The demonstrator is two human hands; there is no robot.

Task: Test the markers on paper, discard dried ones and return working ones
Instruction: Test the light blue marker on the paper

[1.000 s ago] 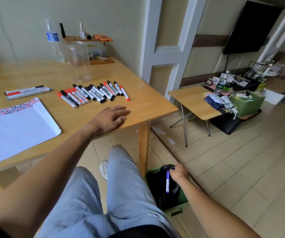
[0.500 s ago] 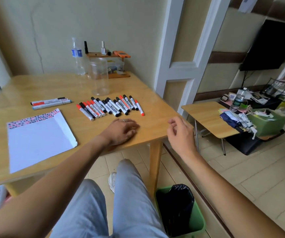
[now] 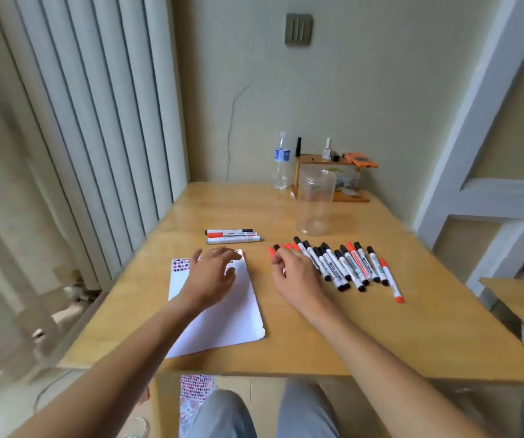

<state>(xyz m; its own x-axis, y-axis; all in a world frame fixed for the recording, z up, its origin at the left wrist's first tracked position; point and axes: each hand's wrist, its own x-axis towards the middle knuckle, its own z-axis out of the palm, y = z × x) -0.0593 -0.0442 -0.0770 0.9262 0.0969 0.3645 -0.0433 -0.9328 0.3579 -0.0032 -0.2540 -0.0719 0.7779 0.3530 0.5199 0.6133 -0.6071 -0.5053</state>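
nearest the camera, the paper [image 3: 219,314] lies on the table [image 3: 381,336] at about 11 o'clock from the person's lap, its far edge carrying a band of coloured test marks. the left hand [image 3: 210,276] hovers over or rests on the far half of the sheet, fingers spread and relaxed, holding nothing; whether the palm actually touches the paper cannot be told.

just past that, at 12 to 1 o'clock, the right hand [image 3: 295,273] sits at the left end of the row of markers [image 3: 343,267]. its fingers are loosely curled, tips down among the first red and black caps, and no marker is visibly gripped; contact with the nearest barrels is likely but blurred.

the relation that matters: the markers lie side by side with their long axes running from far-left to near-right, roughly 11 to 5 o'clock, so the row spreads away toward 3 o'clock from the right hand's fingertips. the closest untested ones are directly under and just right of those fingertips, and the right hand is clearly the nearer of the two. a pinch across the barrel, not along it, looks like the natural take, then a short carry toward 9 o'clock to the sheet.

further out, at 12 o'clock from the left hand, three set-aside markers [image 3: 234,236] lie crosswise, apart from the row. beyond the row, at 1 o'clock, stands a clear plastic jar [image 3: 316,200], upright and seemingly without markers in it, probably the place for working ones.
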